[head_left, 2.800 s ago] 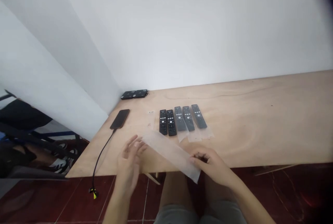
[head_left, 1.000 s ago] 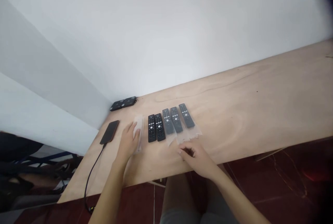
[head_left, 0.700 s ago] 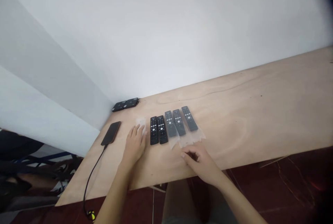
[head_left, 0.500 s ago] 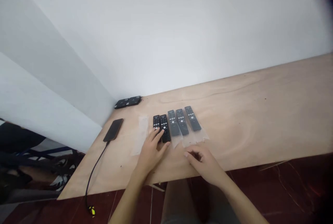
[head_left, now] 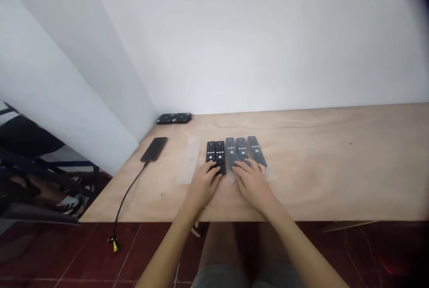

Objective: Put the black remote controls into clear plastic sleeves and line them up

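Observation:
Several black remote controls lie side by side on the wooden table (head_left: 335, 167). The two on the left (head_left: 215, 153) are bare. The three on the right (head_left: 243, 147) sit in clear plastic sleeves. My left hand (head_left: 203, 184) rests on the near ends of the two bare remotes, fingers spread flat. My right hand (head_left: 252, 181) lies on the near ends of the sleeved remotes, fingers stretched out. An empty clear sleeve (head_left: 190, 160) lies flat just left of the row.
A black phone (head_left: 154, 149) lies at the table's left with a cable (head_left: 124, 199) running over the front edge to the floor. A flat black device (head_left: 174, 118) sits against the white wall. My knees show under the table edge.
I laid the empty sleeve down left of the row and let it go. My left hand then moved right onto the bare remotes, and my right hand moved forward onto the sleeved ones.

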The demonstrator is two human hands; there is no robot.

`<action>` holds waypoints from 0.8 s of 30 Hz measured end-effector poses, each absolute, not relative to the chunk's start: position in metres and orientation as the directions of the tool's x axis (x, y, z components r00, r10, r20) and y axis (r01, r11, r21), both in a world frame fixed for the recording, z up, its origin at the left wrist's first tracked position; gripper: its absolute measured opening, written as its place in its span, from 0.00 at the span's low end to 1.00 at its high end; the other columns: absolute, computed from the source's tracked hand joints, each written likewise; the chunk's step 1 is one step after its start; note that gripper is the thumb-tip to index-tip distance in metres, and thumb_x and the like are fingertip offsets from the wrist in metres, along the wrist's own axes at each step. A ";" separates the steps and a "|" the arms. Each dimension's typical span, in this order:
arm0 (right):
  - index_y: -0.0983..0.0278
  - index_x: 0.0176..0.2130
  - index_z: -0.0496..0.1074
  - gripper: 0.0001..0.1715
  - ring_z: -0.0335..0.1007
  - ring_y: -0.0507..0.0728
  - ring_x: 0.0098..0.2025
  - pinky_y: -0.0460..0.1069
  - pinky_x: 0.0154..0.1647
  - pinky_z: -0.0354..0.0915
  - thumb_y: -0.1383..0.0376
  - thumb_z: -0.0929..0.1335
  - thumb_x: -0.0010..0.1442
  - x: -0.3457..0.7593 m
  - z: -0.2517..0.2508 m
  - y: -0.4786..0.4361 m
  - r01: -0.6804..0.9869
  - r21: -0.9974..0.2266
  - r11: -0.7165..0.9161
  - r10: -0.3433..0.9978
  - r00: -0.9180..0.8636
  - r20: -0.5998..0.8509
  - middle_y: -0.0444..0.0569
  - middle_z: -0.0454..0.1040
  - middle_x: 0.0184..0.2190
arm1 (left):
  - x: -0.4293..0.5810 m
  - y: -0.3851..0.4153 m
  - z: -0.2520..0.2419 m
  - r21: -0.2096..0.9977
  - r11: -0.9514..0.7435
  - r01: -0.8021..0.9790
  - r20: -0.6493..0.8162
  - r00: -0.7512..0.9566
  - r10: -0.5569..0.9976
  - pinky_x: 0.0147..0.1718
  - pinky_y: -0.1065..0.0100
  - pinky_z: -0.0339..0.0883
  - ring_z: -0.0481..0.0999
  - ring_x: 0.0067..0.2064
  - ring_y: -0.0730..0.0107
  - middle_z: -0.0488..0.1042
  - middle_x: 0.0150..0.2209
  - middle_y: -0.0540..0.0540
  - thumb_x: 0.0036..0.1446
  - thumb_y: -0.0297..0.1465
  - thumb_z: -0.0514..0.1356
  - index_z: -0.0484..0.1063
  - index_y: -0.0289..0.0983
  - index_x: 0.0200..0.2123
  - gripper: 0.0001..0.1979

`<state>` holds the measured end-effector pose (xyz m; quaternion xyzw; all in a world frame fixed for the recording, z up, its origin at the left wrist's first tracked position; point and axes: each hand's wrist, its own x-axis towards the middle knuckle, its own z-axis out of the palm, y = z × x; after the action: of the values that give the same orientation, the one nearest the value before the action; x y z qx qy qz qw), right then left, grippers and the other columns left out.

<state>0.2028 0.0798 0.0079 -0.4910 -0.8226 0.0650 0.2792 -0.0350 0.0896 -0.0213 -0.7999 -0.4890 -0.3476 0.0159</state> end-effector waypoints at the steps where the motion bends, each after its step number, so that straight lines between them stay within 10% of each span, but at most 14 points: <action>1: 0.58 0.56 0.81 0.24 0.62 0.77 0.71 0.73 0.68 0.55 0.76 0.66 0.69 0.201 0.007 0.080 0.785 -0.340 0.518 0.840 -0.391 0.377 0.55 0.77 0.67 | -0.034 0.089 -0.021 0.318 -0.520 0.792 0.568 0.280 0.774 0.61 0.44 0.79 0.81 0.61 0.49 0.80 0.59 0.37 0.74 0.32 0.61 0.81 0.40 0.53 0.10; 20: 0.52 0.45 0.86 0.17 0.70 0.73 0.71 0.72 0.69 0.64 0.70 0.69 0.69 0.341 0.011 -0.025 0.619 -0.504 0.603 0.787 -0.566 0.246 0.50 0.85 0.57 | 0.010 0.064 0.019 0.352 -0.841 0.410 0.468 0.701 0.538 0.73 0.44 0.65 0.66 0.76 0.51 0.79 0.65 0.41 0.71 0.34 0.66 0.71 0.44 0.69 0.25; 24: 0.52 0.49 0.85 0.16 0.76 0.70 0.65 0.70 0.68 0.69 0.67 0.68 0.73 0.357 0.009 -0.021 0.601 -0.612 0.513 0.855 -0.418 0.307 0.51 0.86 0.53 | 0.032 0.068 0.021 0.416 -0.817 0.399 0.370 0.747 0.553 0.65 0.45 0.73 0.76 0.66 0.50 0.82 0.58 0.42 0.71 0.31 0.66 0.77 0.47 0.63 0.20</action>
<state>0.3574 -0.0210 0.0093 -0.4465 -0.8155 0.2096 0.3027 0.0315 0.0683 0.0210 -0.9213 -0.2582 -0.2448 -0.1570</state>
